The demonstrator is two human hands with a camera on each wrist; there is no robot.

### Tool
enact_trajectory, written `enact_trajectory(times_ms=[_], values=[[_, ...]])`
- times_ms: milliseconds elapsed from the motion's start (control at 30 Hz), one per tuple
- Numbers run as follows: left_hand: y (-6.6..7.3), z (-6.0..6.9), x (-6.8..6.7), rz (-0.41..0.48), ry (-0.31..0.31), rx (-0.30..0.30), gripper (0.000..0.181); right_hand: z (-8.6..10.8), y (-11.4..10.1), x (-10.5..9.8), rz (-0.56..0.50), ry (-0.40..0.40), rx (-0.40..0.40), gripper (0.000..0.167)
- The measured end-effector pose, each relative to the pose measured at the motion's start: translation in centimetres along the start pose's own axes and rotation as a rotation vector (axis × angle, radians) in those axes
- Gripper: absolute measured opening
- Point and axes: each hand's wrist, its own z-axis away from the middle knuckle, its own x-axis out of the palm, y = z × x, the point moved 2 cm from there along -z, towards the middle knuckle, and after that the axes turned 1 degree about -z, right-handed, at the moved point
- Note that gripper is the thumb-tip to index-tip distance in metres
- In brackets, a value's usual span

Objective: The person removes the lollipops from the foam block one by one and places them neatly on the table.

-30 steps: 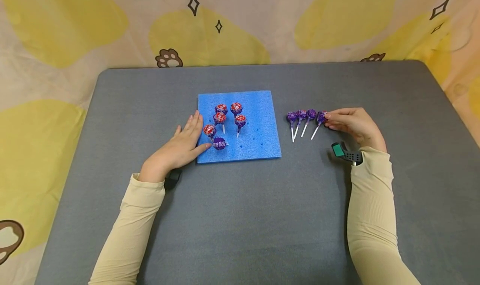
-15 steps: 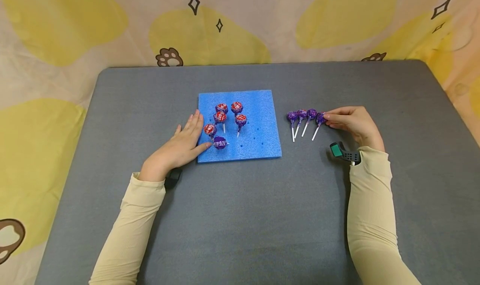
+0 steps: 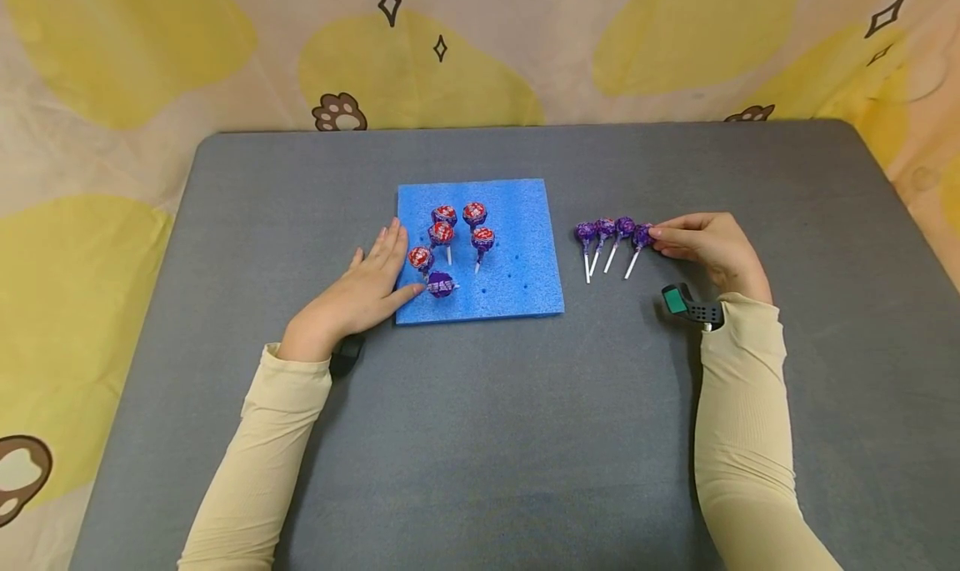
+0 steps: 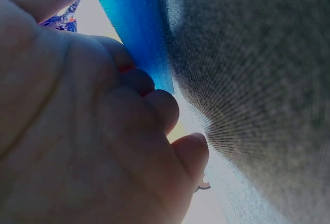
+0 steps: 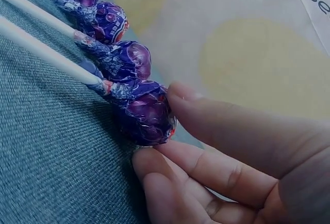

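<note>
A blue foam board [image 3: 517, 246] lies on the grey table, with several red-and-purple lollipops [image 3: 483, 238] standing in its left half and a purple one [image 3: 440, 285] tilted over near its lower left. Straight-fingered, the left hand [image 3: 348, 304] rests against the board's left edge; the left wrist view shows its fingers beside the blue side [image 4: 136, 28]. To the right of the board, several purple lollipops lie in a row, sticks toward the person. The right hand [image 3: 708, 246] pinches the candy head of the rightmost lollipop [image 5: 147, 113] between thumb and fingers.
Small holes dot the right part of the board. The grey table [image 3: 510, 438] stretches around it, and a patterned yellow-and-cream cloth [image 3: 480, 62] hangs behind the far edge. Each wrist wears a black strap, the right one with a green piece [image 3: 675, 301].
</note>
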Motion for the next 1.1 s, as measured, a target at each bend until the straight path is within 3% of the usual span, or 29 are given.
enact_trajectory(times_ms=[400,600,700,867,1100], values=[[-0.2,-0.1,0.2,0.001,0.004,0.0,0.078,0.3,-0.1,-0.5,-0.014,0.016,0.003,0.015],[-0.2,-0.1,0.1,0.0,0.004,0.001,0.078,0.8,-1.1,-0.4,-0.002,0.111,-0.041,0.006],[-0.3,-0.1,0.2,-0.005,0.005,0.003,0.078,1.1,-1.7,-0.2,-0.071,0.139,-0.064,0.004],[-0.3,-0.1,0.2,-0.005,0.005,0.003,0.078,1.5,-3.0,0.7,-0.224,0.115,-0.125,0.005],[-0.2,-0.1,0.2,-0.003,0.01,0.006,0.078,2.1,-4.9,3.5,-0.245,0.046,-0.215,0.008]])
